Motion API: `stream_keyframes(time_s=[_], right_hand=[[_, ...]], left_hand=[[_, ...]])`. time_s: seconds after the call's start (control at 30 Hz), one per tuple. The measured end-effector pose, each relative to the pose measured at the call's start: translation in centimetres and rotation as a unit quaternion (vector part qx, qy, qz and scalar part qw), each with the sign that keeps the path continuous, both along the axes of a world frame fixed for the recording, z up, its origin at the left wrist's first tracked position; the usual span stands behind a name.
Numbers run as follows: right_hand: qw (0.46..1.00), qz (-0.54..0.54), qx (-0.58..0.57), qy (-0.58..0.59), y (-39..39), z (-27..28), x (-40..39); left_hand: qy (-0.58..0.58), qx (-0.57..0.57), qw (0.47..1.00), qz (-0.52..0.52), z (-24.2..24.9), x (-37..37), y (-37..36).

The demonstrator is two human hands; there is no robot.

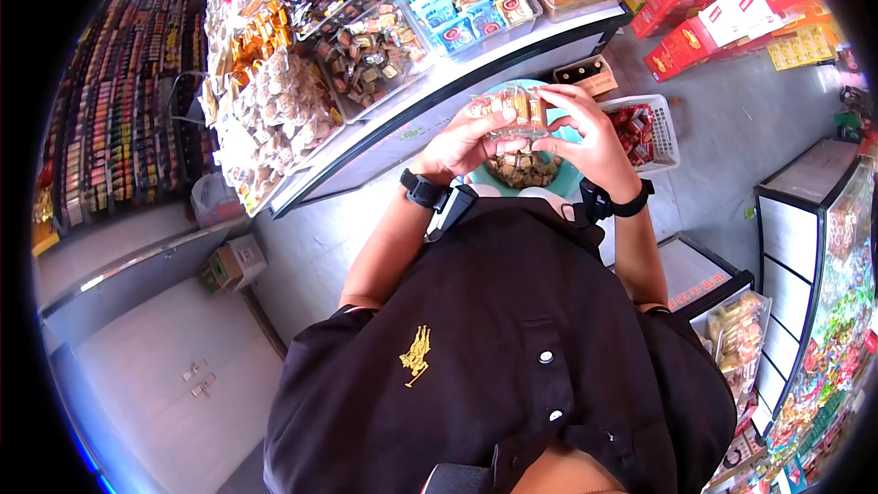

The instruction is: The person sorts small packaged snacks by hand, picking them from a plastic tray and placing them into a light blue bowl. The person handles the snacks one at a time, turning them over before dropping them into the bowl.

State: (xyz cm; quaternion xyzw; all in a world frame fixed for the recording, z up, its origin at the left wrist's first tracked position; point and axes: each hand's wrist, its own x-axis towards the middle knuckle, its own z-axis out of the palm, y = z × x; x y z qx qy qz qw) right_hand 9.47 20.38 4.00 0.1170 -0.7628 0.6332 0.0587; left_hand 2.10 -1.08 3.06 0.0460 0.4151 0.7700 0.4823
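In front of my body, above a teal basin (574, 185), I hold a clear plastic pack of golden-brown wrapped snacks (519, 108). My left hand (460, 143) grips the pack's left side, thumb across its front. At its right edge, my right hand (590, 133) is closed with bent fingers on the plastic. Below the pack, small brown wrapped pieces (523, 170) lie in the basin. Part of the basin is hidden behind my hands and the pack.
A display counter (457, 82) with trays of wrapped snacks (375, 50) runs along the front. Beside the basin sit a white basket (669, 139) of red packets and a small brown box (585, 76). Red and yellow cartons (686, 46) stand further right; a shelf unit (788, 238) is at right.
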Motion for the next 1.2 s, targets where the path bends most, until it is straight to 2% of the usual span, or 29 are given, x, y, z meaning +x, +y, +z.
stream_keyframes(time_s=[0.17, 0.27, 0.37, 0.5, 0.8, 0.9, 1.03, 1.13, 1.2], right_hand=[[0.992, -0.02, 0.112, 0.058, 0.0, 1.0, -0.2], [0.981, -0.017, 0.185, 0.054, -0.2, 0.8, -0.1], [0.973, -0.005, 0.198, 0.12, -0.9, 0.6, -0.4], [0.996, 0.018, 0.079, 0.037, -2.4, 0.2, 0.0], [0.995, 0.026, 0.092, 0.021, -2.0, 0.3, 0.1], [0.991, 0.012, 0.082, 0.102, -2.3, -0.7, -0.2], [0.997, 0.021, 0.054, 0.053, -2.1, -0.7, 0.3], [0.997, 0.002, 0.025, 0.076, -2.2, -1.3, 0.4], [0.994, -0.013, 0.034, 0.104, -2.1, -1.0, 0.4]], left_hand=[[-0.008, 0.016, 1.0, -0.009, 0.4, 0.1, 0.1], [-0.014, 0.007, 1.0, -0.021, 0.6, -0.1, -0.2], [-0.02, 0.002, 0.999, -0.044, 0.4, -0.2, -0.6], [-0.036, -0.027, 0.996, -0.077, 0.6, 0.1, -0.1], [-0.055, -0.002, 0.996, -0.072, 1.3, 0.9, 0.5], [-0.067, -0.017, 0.994, -0.087, 1.7, 1.1, 0.2], [-0.053, -0.042, 0.994, -0.087, 2.0, 1.2, 0.5], [-0.039, -0.02, 0.996, -0.073, 1.8, 1.4, 0.8], [-0.063, -0.03, 0.998, -0.009, 2.3, 1.8, 1.1]])
